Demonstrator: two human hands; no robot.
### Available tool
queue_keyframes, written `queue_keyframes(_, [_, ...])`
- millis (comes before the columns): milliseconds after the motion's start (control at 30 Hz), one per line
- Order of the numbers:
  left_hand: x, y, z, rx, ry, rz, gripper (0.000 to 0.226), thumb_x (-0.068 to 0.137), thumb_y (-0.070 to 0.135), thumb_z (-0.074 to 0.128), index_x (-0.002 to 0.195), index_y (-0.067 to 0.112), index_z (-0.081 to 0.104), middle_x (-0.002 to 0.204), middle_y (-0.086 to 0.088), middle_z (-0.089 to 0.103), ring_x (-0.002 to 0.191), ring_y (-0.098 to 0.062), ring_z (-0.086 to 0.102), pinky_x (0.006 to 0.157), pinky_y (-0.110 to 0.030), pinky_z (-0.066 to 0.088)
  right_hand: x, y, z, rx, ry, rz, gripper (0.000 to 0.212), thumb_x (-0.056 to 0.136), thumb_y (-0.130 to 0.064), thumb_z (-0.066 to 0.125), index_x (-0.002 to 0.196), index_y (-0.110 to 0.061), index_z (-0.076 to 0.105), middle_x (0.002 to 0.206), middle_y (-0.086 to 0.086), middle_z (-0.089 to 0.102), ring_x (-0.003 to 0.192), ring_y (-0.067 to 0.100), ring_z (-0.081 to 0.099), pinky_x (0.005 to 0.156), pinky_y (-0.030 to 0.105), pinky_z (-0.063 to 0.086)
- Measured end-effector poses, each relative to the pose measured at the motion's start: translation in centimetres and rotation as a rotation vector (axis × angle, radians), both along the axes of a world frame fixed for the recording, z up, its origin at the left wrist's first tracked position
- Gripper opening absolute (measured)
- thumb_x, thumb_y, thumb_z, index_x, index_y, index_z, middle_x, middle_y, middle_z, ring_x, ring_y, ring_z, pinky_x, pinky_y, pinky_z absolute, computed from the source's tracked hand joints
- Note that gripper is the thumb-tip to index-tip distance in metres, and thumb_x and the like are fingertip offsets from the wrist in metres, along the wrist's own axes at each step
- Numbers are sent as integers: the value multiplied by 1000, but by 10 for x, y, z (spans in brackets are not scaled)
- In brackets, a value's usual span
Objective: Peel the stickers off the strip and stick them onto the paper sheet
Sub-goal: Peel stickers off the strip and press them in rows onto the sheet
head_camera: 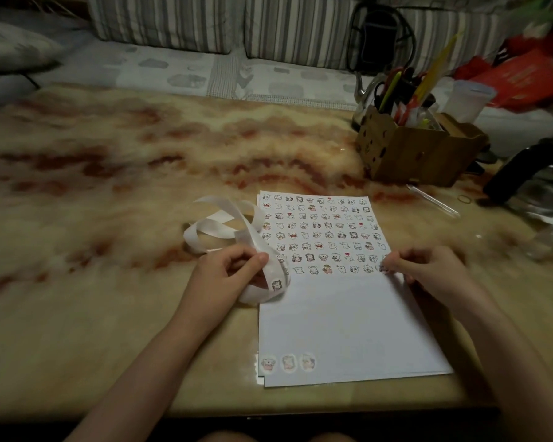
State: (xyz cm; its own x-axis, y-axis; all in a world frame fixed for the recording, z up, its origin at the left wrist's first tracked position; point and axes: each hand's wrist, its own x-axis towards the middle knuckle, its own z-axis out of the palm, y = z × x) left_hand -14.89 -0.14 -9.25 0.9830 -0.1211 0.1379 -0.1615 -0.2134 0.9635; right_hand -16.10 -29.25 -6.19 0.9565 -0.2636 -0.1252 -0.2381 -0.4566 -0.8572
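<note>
A white paper sheet (339, 327) lies on the marbled table, its upper half covered with several rows of small cartoon stickers; three faded round stickers sit at its bottom left corner. A long white backing strip (224, 224) curls in loops left of the sheet. My left hand (233, 272) grips the strip's near end, where one sticker (276, 284) shows on it. My right hand (428, 269) is at the sheet's right edge, its fingertips pinching a small sticker (383, 268) down at the end of the lowest row.
A wooden box (419, 151) stuffed with pens and scissors stands at the back right. A clear pen (433, 199) and a rubber band (464, 199) lie near it. A dark object (524, 167) and plastic wrapping sit at the far right. Striped cushions line the back.
</note>
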Motion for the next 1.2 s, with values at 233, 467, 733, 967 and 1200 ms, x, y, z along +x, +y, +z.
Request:
queue_keyframes(233, [-1, 0, 1, 6, 25, 2, 15, 87, 18, 64, 77, 8, 69, 75, -2, 74, 73, -16, 71, 78, -37, 56, 0, 0, -4, -8, -44, -4, 8, 85, -1, 66, 83, 6, 70, 70, 7, 67, 37, -2, 41, 42, 5, 32])
queue_keyframes(467, [-2, -1, 2, 1, 40, 0, 14, 87, 18, 64, 79, 7, 69, 75, -3, 74, 72, -16, 71, 78, -36, 57, 0, 1, -8, -68, -60, -5, 8, 84, -4, 68, 79, 1, 70, 66, 5, 66, 34, -1, 38, 41, 7, 29])
queue_keyframes(733, [-2, -1, 2, 1, 46, 1, 15, 87, 18, 64, 79, 6, 69, 74, -3, 74, 70, -16, 71, 76, -32, 57, -3, 6, -13, -200, -133, -2, 11, 83, -5, 67, 73, -4, 69, 58, 4, 61, 38, 1, 40, 41, 12, 29])
queue_keyframes(967, [-2, -1, 2, 8, 50, -6, 15, 87, 18, 64, 79, 6, 69, 73, -2, 74, 69, -14, 71, 75, -31, 57, -5, 3, -22, -308, -205, -20, 10, 78, -12, 76, 72, -15, 68, 56, -3, 56, 48, 1, 49, 48, 13, 33])
queue_keyframes(1200, [-2, -1, 2, 33, 49, -5, 15, 87, 18, 64, 80, 6, 68, 72, -2, 74, 66, -13, 70, 70, -26, 55, 1, -4, -27, -278, -226, -14, 16, 78, -7, 74, 86, -14, 63, 65, 3, 58, 54, 3, 50, 53, 9, 36])
